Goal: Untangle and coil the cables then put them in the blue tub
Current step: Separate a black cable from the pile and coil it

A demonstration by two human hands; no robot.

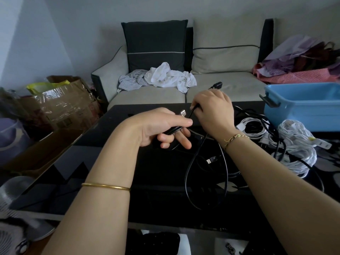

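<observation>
My left hand (161, 127) pinches a black cable (189, 168) between thumb and fingers above the dark table (110, 162), with a silver USB plug (183, 113) sticking out past the thumb. My right hand (213, 111) grips the same black cable a little farther back, and a black plug (217, 85) pokes up behind it. The cable hangs down in long loops between my forearms. A tangle of white cables (294, 144) and black ones (257, 124) lies on the table to the right. The blue tub (301, 105) stands at the back right, with nothing visible inside it.
A beige sofa (220, 89) with white cloths (165, 76) stands behind the table. A cardboard box (70, 103) and bags sit on the left, a pile of clothes (303, 61) at the right. A loose USB plug (211, 160) lies mid-table.
</observation>
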